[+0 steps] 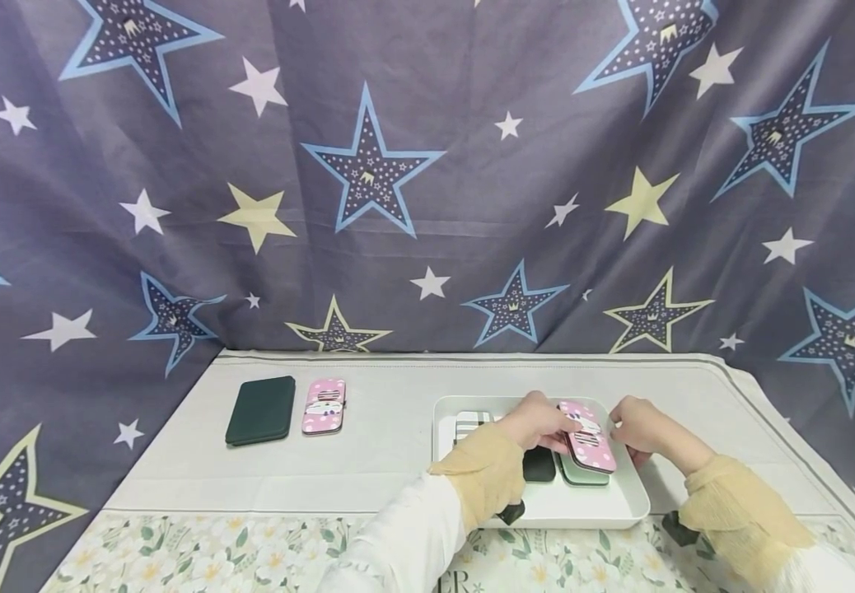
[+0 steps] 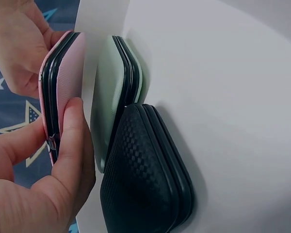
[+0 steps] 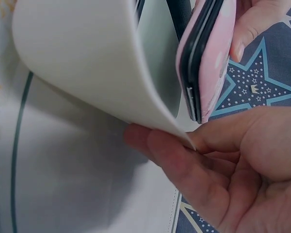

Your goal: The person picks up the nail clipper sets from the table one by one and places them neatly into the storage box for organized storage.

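While the left hand pinches a pink case between thumb and fingers, parted by just its thickness, the right hand grips the rim of the white tray at about two o'clock, thumb and fingertips closed on its thin wall. The pink case is held above the tray's three o'clock side, clear of the mint case below it. A black case lies near the tray's centre, just beside the mint one, and a striped case toward ten o'clock. Between nine and ten o'clock from the tray, another pink case lies on the table, with a dark green case at its nine o'clock.
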The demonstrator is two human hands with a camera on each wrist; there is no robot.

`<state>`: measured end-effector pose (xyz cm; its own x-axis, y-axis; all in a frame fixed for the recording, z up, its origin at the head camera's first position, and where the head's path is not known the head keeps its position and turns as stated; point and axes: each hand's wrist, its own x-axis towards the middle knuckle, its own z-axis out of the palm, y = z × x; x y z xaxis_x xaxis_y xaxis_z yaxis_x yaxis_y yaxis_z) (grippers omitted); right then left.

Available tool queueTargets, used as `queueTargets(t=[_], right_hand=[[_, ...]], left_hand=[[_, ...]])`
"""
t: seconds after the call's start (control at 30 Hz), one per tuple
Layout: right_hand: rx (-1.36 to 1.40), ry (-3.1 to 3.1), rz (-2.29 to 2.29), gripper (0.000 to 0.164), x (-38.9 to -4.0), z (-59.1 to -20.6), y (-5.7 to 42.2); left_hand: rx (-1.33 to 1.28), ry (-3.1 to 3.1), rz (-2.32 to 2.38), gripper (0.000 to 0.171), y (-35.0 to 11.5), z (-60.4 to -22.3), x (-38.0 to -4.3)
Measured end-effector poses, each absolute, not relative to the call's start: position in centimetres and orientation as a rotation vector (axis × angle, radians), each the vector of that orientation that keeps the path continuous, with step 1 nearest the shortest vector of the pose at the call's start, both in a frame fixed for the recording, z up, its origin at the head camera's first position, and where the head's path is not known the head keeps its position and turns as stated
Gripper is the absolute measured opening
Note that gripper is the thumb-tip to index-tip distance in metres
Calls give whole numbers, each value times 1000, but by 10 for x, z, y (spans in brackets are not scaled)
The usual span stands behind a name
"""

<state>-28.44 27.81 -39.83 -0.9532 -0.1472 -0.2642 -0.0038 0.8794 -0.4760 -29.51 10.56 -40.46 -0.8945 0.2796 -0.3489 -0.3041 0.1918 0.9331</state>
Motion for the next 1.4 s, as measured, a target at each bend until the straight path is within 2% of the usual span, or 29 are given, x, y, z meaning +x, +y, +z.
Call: queueTargets(t=[0.93, 1.4], right_hand=[[-89, 2758, -713, 18, -284, -401, 278], [-94, 2756, -697, 18, -285, -401, 278]], left_hand=[[-67, 2230, 1511, 19, 111, -391, -282], [-47, 2404, 1295, 27, 113, -403, -293]])
